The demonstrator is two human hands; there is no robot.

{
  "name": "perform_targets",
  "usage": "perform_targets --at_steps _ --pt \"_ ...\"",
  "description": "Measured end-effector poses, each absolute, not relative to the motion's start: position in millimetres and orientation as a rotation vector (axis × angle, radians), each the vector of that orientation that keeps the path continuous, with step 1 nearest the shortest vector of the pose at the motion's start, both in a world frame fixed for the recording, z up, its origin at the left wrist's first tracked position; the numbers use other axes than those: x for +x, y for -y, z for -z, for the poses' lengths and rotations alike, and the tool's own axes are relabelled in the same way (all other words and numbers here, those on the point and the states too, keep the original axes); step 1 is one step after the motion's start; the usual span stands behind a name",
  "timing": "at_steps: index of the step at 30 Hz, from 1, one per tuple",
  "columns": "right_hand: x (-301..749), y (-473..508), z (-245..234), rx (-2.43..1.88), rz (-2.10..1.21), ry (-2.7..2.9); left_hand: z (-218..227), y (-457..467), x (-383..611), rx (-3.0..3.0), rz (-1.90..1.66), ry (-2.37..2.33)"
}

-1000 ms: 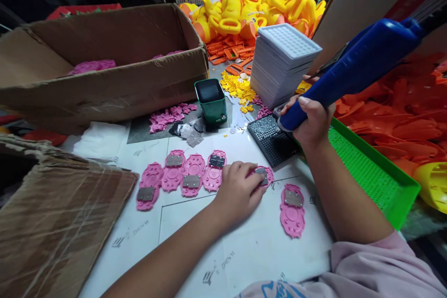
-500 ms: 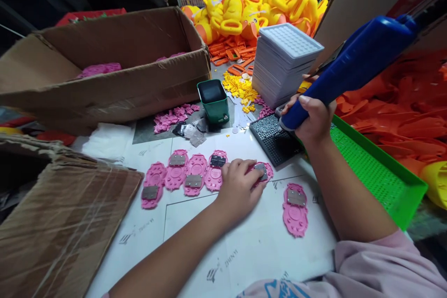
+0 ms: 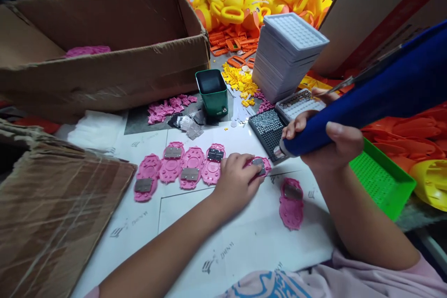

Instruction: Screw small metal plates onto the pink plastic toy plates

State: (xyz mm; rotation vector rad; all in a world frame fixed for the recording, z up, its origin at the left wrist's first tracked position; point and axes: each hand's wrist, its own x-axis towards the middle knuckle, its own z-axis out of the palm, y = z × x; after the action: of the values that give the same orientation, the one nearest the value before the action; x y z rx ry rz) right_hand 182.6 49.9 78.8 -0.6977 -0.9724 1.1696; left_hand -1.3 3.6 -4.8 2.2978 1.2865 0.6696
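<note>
Right grip [image 3: 328, 153] now closer in, around slanted blue screwdriver [image 3: 377, 95]

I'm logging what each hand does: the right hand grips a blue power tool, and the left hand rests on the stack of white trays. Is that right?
Not quite: the left hand isn't on the stack of white trays; the head view shows that hand on a pink part. The right hand does grip the blue power tool.
</note>
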Motion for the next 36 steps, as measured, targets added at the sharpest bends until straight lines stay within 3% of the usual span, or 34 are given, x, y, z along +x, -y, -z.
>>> perform_targets --at_steps 8,36 --pt "171.6 -44.2 -58.6 -0.668 -1.202 0.961 4.2 -4.2 -1.6 2.321 -0.642 -1.280" --pt "172.5 -41.6 -59.7 -0.698 -1.188 0.976 1.8 -3.0 -0.5 2.311 -0.634 -1.294"
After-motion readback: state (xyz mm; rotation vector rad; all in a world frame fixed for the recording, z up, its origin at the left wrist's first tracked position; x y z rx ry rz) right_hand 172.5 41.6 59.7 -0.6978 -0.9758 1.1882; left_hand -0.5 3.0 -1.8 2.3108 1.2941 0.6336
